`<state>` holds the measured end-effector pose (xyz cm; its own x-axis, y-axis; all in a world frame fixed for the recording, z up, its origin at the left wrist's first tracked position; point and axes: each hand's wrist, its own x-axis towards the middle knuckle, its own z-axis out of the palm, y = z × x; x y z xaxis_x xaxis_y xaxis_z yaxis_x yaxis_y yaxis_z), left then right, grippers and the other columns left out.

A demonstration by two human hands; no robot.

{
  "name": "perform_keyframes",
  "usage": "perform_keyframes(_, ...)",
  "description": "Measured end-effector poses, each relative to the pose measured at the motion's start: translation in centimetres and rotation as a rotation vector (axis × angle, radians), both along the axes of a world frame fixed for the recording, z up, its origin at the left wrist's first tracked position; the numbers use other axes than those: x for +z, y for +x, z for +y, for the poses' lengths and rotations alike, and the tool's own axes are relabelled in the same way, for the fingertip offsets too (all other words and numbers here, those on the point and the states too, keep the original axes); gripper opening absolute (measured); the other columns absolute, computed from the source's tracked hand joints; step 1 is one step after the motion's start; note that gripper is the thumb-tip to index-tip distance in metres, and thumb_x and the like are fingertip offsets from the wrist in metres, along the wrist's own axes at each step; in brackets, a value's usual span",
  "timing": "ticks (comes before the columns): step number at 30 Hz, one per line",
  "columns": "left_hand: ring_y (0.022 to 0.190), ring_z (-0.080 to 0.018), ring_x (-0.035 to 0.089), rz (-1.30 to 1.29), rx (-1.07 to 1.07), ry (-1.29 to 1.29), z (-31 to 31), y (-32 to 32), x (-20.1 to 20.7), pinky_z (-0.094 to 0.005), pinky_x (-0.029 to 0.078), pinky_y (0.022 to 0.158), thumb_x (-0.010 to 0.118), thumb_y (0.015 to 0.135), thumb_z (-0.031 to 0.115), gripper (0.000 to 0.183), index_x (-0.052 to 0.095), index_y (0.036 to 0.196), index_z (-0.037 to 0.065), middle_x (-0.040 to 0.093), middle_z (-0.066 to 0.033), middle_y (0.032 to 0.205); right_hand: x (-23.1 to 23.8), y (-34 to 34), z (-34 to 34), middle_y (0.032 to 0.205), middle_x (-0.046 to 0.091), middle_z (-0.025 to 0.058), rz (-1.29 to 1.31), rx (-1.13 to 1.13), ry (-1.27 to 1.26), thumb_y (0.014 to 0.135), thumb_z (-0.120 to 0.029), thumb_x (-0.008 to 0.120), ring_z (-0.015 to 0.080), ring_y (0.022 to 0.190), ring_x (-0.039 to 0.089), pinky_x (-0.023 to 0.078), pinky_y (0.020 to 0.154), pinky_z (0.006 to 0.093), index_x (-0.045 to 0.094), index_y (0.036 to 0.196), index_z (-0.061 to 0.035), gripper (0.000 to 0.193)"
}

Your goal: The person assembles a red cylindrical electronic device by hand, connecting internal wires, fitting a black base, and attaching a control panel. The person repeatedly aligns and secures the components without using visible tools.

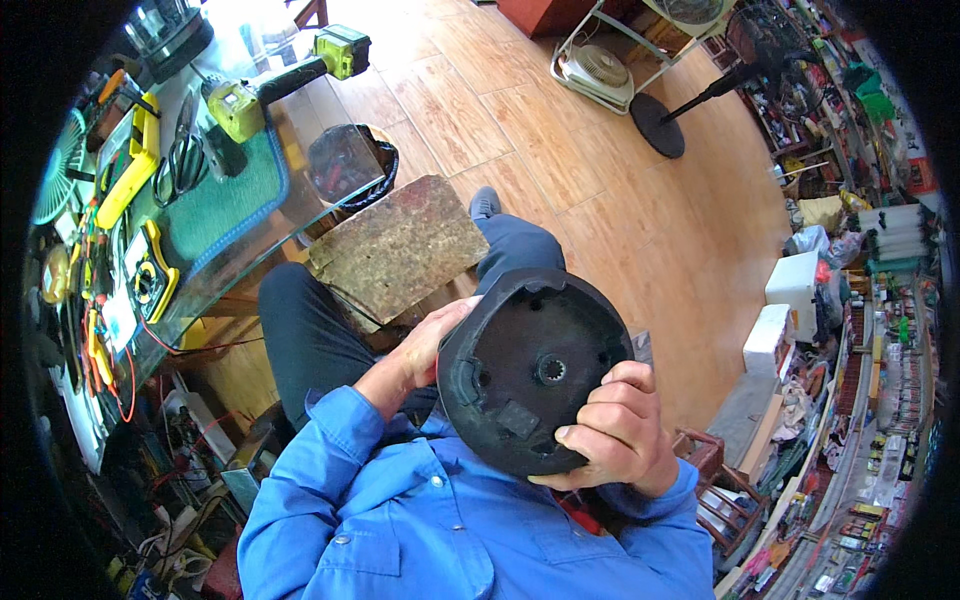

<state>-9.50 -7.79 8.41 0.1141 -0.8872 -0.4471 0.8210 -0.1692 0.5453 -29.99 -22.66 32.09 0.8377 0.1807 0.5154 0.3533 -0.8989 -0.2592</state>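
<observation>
A round black plastic appliance base (520,345) is held up before my chest, its hollow face toward me. A small toothed hub sits at its centre, with a few holes and a raised tab around it. My left hand (432,342) is closed on its left rim, the fingertips hidden behind. My right hand (622,428) grips the lower right rim, fingers curled over the edge and thumb on the face. Something red shows in part below the base near my right wrist; I cannot make out what it is.
A speckled stone slab (400,245) lies ahead of my knees. The glass-topped bench (310,200) at left carries a yellow-green cordless drill (240,105), scissors (180,165) and a multimeter (150,275). A bin (350,165) stands beyond. Crowded shelves (870,400) line the right, near a pedestal fan (660,125).
</observation>
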Motion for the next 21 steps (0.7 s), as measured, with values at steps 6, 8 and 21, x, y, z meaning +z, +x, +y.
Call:
perform_keyframes(6, 0.137, -0.0205, 0.069, 0.036, 0.105, 0.025, 0.2, -1.0, 1.0, -0.0388, 0.055, 0.118, 0.07, 0.117, 0.047, 0.06, 0.067, 0.16, 0.006, 0.074, -0.0095, 0.153, 2.5, -1.4, -0.2, 0.127, 0.067, 0.0124, 0.06, -0.139, 0.049, 0.078, -0.077, 0.095, 0.0362, 0.121, 0.064, 0.054, 0.105, 0.0572, 0.077, 0.123, -0.0117, 0.082)
perform_keyframes(8, 0.137, -0.0198, 0.069, -0.015, 0.104, 0.062, 0.1, -1.2, 1.5, -0.0378, 0.054, 0.118, 0.071, 0.117, 0.047, 0.06, 0.068, 0.159, 0.006, 0.074, -0.009, 0.152, 2.8, -1.6, -0.2, 0.157, 0.059, 0.0308, 0.075, -0.359, 0.012, 0.079, -0.081, 0.093, 0.0542, 0.15, 0.053, 0.042, 0.126, 0.0673, 0.074, 0.137, -0.0064, 0.096)
perform_keyframes(21, 0.137, -0.0199, 0.068, -0.197, 0.111, 0.091, 0.5, -2.5, 2.3, -0.0366, 0.05, 0.121, 0.07, 0.116, 0.049, 0.062, 0.066, 0.162, 0.007, 0.075, -0.009, 0.151, 1.4, -0.8, 0.3, 0.16, 0.066, 0.0236, 0.359, -0.654, 1.15, 0.083, -0.011, 0.061, 0.0318, 0.151, 0.062, 0.041, 0.133, 0.0425, 0.057, 0.163, 0.011, 0.083)
